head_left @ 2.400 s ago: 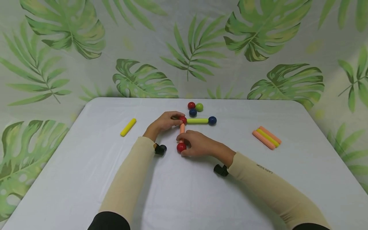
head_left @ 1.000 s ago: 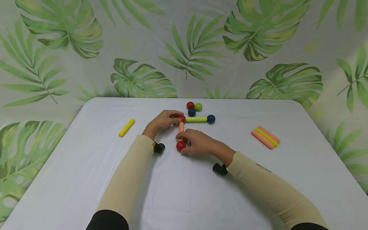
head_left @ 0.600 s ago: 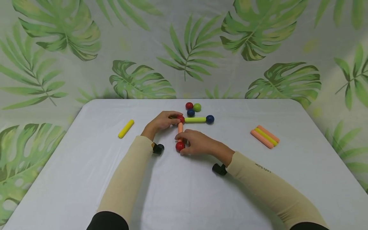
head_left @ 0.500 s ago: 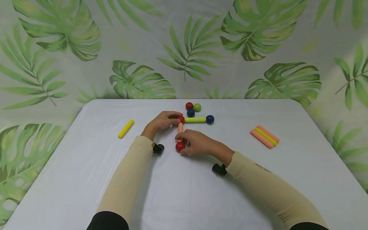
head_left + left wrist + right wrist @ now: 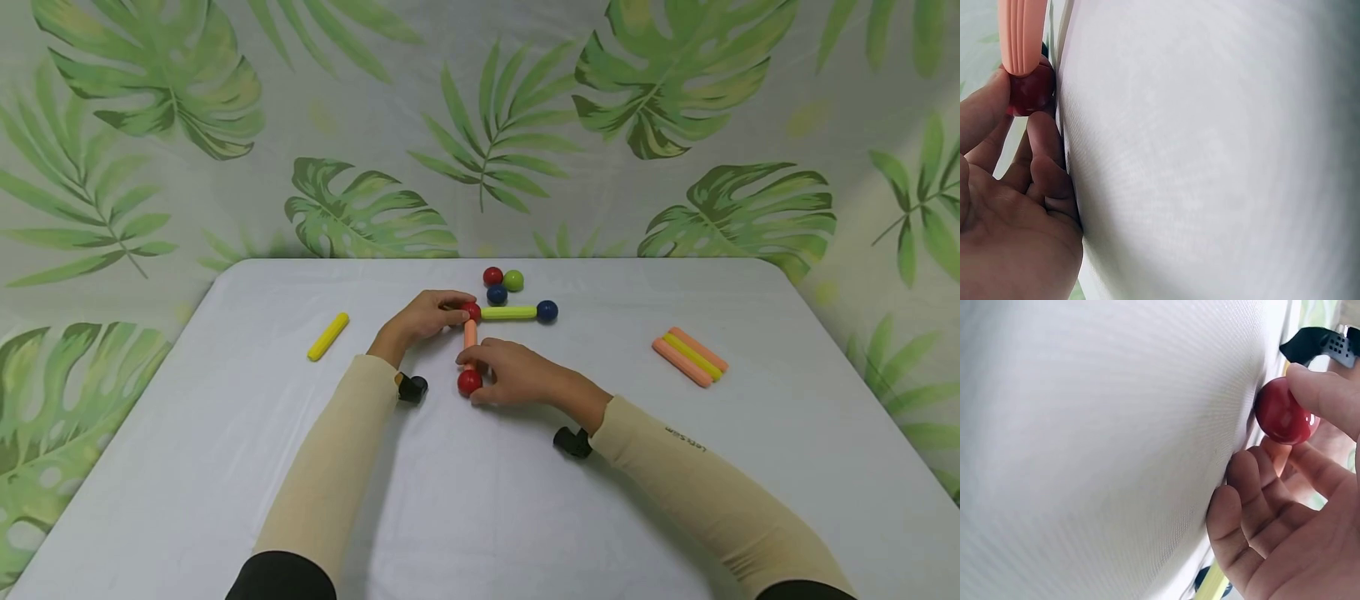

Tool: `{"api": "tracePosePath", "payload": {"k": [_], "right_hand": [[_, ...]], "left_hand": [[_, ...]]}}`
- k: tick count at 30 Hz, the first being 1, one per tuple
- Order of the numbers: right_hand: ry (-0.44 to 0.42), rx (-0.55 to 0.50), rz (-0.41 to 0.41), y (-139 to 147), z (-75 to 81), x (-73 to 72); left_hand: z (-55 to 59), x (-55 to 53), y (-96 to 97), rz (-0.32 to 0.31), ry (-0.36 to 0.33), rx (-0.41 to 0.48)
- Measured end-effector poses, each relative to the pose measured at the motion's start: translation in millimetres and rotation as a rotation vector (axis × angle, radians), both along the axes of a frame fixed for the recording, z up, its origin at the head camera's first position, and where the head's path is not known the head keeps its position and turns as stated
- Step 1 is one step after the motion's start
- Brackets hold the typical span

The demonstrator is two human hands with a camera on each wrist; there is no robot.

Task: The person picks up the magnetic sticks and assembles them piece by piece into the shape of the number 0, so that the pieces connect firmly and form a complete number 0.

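Observation:
My left hand [image 5: 426,318] pinches a red ball [image 5: 472,312] between thumb and fingers; in the left wrist view an orange ridged stick [image 5: 1022,34] meets that ball [image 5: 1034,94]. A yellow-green stick [image 5: 509,313] runs right from it to a dark blue ball [image 5: 547,312]. The orange stick leads toward the near side, down to a second red ball [image 5: 469,382]. My right hand [image 5: 517,372] holds this near end, thumb on the ball [image 5: 1280,414] and index finger at the stick. Its other fingers lie loosely bent at the tabletop. Fingertips hide part of the orange stick.
Behind the joined pieces sit a loose red ball [image 5: 492,277], a green ball [image 5: 513,281] and a blue ball [image 5: 497,294]. One yellow stick [image 5: 327,337] lies at the left. Two orange sticks flank a yellow stick [image 5: 692,357] at the right, on the white-covered table [image 5: 480,500].

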State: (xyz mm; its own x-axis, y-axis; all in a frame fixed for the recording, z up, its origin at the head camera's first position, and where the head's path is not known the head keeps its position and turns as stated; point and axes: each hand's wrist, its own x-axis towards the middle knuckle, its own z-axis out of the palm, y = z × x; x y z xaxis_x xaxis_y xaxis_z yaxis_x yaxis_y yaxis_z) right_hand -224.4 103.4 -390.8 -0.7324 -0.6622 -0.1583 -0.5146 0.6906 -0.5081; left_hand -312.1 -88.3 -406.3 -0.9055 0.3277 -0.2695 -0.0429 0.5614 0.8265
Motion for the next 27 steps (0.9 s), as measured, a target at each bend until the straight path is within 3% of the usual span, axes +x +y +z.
{"api": "tracePosePath", "payload": {"k": [16, 27], "right_hand": [[-0.016, -0.005, 0.021, 8, 3.9, 2.3], [-0.043, -0.004, -0.034, 34, 6.1, 8.0]], "left_hand": [[-0.3, 1.3, -0.7, 0.004, 0.005, -0.018], [0.1, 0.8, -0.4, -0.019, 0.005, -0.019]]}}
